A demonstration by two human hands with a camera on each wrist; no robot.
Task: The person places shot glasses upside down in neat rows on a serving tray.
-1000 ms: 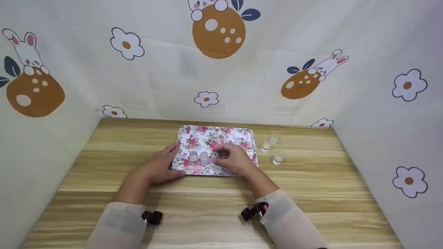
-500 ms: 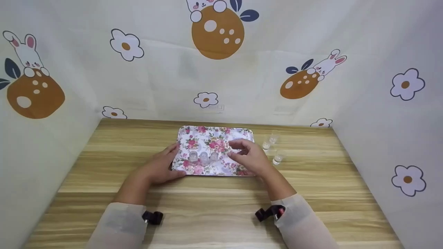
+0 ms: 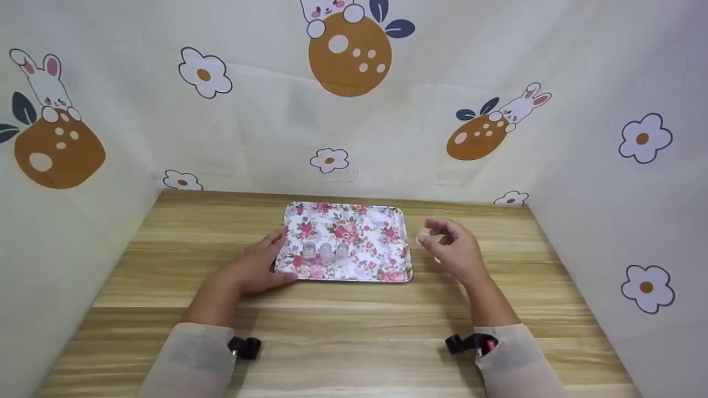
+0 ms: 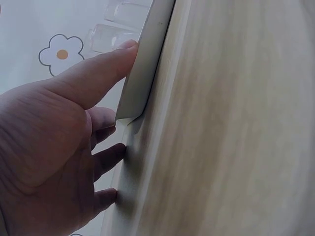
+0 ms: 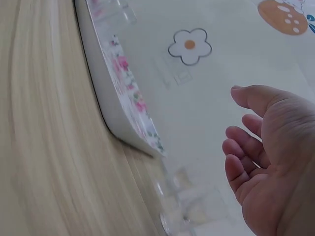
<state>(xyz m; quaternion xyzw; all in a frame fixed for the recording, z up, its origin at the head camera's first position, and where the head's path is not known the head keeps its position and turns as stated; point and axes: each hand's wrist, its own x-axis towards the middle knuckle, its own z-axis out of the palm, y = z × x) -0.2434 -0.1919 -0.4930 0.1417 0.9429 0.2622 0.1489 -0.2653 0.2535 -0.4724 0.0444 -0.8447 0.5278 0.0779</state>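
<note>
A floral tray (image 3: pixel 381 251) lies on the wooden table. My left hand (image 3: pixel 259 268) rests at its front left corner, the thumb along the front rim and the fingers spread by the left side. In a row near the tray's front stand three small clear cups (image 3: pixel 326 253). To the tray's right hovers my right hand (image 3: pixel 458 251), fingers loosely bent and nothing between them. Beside its fingertips part of a clear cup (image 3: pixel 422 237) shows; the hand hides others. In the right wrist view the clear cups (image 5: pixel 197 211) appear blurred, apart from the right hand (image 5: pixel 275 157).
Patterned cloth walls (image 3: pixel 265 127) with printed rabbits, oranges and flowers enclose the table (image 3: pixel 343 342) at the back and sides. Each wrist carries a black camera mount, such as the left wrist camera (image 3: pixel 245 347).
My right hand has left the rightmost cup of the row on the tray and moved right to the cups beside the tray. The left hand and the tray have stayed put.
</note>
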